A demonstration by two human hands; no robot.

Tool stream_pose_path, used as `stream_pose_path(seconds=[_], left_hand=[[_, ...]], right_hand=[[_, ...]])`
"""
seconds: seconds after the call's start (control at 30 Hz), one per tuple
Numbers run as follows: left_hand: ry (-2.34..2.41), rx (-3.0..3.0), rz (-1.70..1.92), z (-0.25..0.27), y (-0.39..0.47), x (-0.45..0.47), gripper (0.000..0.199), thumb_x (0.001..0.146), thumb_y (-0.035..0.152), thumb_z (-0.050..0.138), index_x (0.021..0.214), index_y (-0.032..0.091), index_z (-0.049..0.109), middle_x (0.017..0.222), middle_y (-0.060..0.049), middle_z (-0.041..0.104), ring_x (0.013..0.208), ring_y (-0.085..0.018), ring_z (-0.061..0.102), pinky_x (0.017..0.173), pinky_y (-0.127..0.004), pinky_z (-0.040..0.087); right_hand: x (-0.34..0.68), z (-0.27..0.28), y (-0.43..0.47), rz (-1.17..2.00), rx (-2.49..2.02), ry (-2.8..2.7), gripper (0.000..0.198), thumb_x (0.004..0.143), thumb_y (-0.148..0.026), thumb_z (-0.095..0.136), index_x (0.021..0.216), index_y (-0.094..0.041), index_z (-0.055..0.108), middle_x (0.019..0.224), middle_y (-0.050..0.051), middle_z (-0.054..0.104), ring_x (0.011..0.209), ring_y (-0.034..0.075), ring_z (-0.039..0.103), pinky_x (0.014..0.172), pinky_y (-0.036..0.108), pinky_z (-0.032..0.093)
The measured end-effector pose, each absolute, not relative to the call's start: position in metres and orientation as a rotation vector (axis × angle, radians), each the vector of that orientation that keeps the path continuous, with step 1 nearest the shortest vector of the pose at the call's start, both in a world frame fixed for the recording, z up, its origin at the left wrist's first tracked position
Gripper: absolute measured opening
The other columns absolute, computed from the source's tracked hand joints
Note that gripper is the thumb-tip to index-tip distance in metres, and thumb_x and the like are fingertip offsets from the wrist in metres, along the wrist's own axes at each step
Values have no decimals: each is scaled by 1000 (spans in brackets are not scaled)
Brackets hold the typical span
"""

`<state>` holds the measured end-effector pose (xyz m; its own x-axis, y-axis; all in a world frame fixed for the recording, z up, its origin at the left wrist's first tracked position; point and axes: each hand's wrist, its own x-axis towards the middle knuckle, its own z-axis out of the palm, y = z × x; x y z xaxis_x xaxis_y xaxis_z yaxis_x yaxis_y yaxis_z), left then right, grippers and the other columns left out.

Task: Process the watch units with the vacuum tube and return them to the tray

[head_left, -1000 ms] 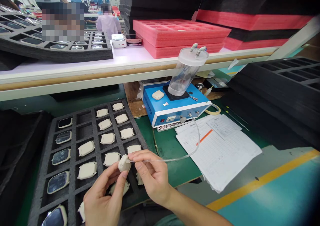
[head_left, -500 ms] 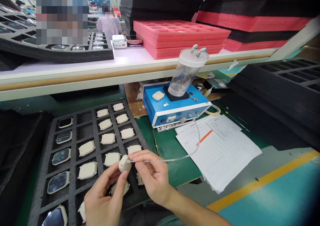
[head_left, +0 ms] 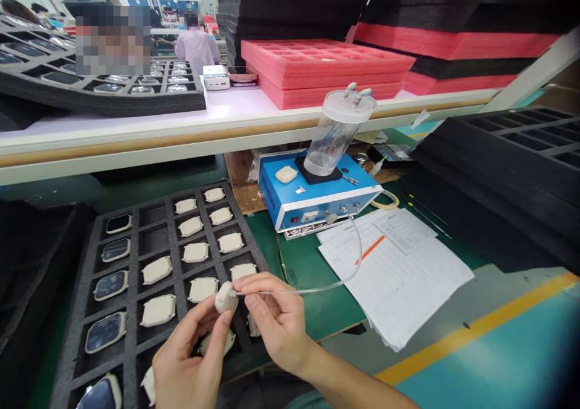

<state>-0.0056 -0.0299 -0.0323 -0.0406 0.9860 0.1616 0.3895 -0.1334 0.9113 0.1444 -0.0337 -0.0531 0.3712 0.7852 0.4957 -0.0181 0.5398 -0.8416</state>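
My left hand (head_left: pixel 193 354) is closed on a cream watch case (head_left: pixel 225 301), pinching it on edge between thumb and fingers. Against the side of that case rests the end of a clear thin tube (head_left: pixel 312 290), which my right hand (head_left: pixel 278 321) pinches; the exact contact is hidden by the fingertips. The tube curves back to the front of a blue box (head_left: pixel 274 170). Below and left of my hands lies a black foam tray (head_left: pixel 133 305) holding several cream watch cases (head_left: pixel 158 310) face down, with a column of watches (head_left: pixel 106 331) showing dark screens.
On the blue box stand a clear cylinder (head_left: pixel 328 140) and a loose watch case (head_left: pixel 286 174). Printed sheets (head_left: pixel 399 294) lie to the right. A shelf (head_left: pixel 217 110) crosses above, bearing red foam trays (head_left: pixel 317 74). Black foam trays (head_left: pixel 498 173) are stacked at right. People sit beyond.
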Motion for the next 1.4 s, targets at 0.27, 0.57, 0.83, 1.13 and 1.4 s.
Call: stream_pose_path(seconds=[0.27,0.57,0.83,1.13,1.4], left_hand=[[1458,1586,1153,-36,-30,-8,33,84,44,83,109,22,84,103,-7,85,87,-25,84,84,-30,69],[1473,1538,1174,-34,-32,-7,34,83,46,84,107,22,84,100,-7,86,84,-24,84,81,-29,69],[1463,1559,1150,-35,-30,-3,31,85,44,83,106,22,84,102,-7,85,87,-25,83,84,-32,69],[1492,2359,901,25,6,-40,30,101,21,52,118,20,76,113,-11,82,103,-26,78,92,-38,63],[1543,2443,279,57,156,-81,23,86,12,61,94,20,82,104,-5,84,98,-24,77,94,-32,59]], right_hand=[[144,-52,-33,605,-873,-1079,17,100,-19,63,100,-24,80,96,9,83,94,22,80,87,36,67],[145,-52,-34,596,-891,-1098,17,102,-24,63,99,-23,79,96,9,83,94,22,81,86,36,67],[145,-52,-34,600,-868,-1086,16,101,-20,64,100,-24,80,96,9,83,93,22,81,86,36,67],[140,-74,-51,731,-910,-947,15,104,-22,63,107,-25,78,104,7,82,102,22,80,87,35,69],[139,-70,-53,697,-986,-964,13,102,-27,67,101,-21,79,97,8,83,91,23,82,78,35,71]])
